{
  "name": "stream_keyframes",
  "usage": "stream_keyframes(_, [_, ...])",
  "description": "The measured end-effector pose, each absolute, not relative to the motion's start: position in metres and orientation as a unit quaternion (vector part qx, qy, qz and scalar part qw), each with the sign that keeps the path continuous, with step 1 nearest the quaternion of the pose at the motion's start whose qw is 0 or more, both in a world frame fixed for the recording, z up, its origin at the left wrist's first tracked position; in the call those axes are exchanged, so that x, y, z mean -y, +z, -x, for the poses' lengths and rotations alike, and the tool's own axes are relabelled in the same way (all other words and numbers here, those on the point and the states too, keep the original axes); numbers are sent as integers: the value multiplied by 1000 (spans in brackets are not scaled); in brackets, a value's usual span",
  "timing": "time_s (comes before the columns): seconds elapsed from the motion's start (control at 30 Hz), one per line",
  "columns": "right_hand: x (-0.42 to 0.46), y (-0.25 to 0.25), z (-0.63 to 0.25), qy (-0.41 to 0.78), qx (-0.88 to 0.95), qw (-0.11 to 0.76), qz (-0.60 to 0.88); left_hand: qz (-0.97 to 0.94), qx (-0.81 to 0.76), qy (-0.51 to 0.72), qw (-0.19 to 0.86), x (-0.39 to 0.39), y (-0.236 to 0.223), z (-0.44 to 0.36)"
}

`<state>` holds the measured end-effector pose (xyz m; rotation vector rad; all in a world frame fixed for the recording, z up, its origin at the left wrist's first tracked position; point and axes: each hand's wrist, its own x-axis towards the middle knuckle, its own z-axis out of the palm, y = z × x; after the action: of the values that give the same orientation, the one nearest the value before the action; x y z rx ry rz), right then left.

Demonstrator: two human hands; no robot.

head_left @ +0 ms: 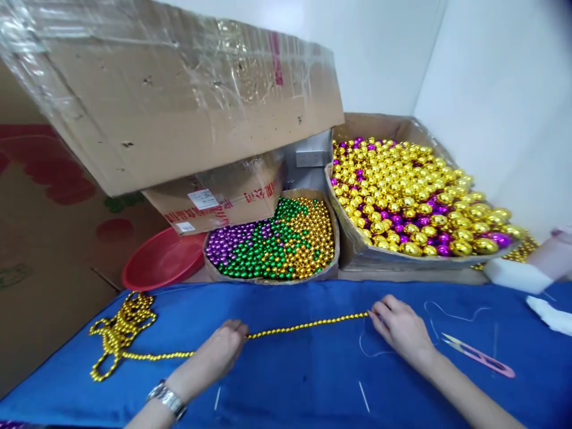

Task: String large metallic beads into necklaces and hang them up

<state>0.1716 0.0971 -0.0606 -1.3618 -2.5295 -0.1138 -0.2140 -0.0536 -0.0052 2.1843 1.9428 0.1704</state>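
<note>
A string of small gold beads (308, 325) is stretched across the blue cloth between my two hands. My left hand (223, 345), with a metal watch at the wrist, is closed around the string partway along. My right hand (397, 322) pinches the string's right end, where a thin clear thread (370, 353) loops down onto the cloth. From my left hand the string runs on leftward into a loose tangled heap of the same gold beads (120, 328). Right of my right hand lies a pair of pink-handled scissors (478, 356), blades towards the hand.
Behind the blue cloth (295, 369) stand a box of purple, green and gold beads (272, 244) and a larger box of big gold and purple beads (411, 196). A red basin (165, 259) sits at left, under stacked cardboard boxes (192, 101). White material (549, 313) lies at right.
</note>
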Motion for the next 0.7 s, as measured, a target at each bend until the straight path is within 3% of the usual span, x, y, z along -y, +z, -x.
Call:
stream_keyframes(0.2, [-107,-43,-124,-4,878,132,460,-702,-696,97,120,17,-15,194])
stream_keyframes(0.47, [-47,-35,34,167,955,152,194,-707,-665,158,178,13,-1,195])
stream_keyframes(0.57, [-72,-42,24,172,965,116,161,-699,-676,168,166,22,0,225])
stream_keyframes(0.7, [-130,-46,-76,98,956,72,265,-668,-722,143,109,35,-12,280])
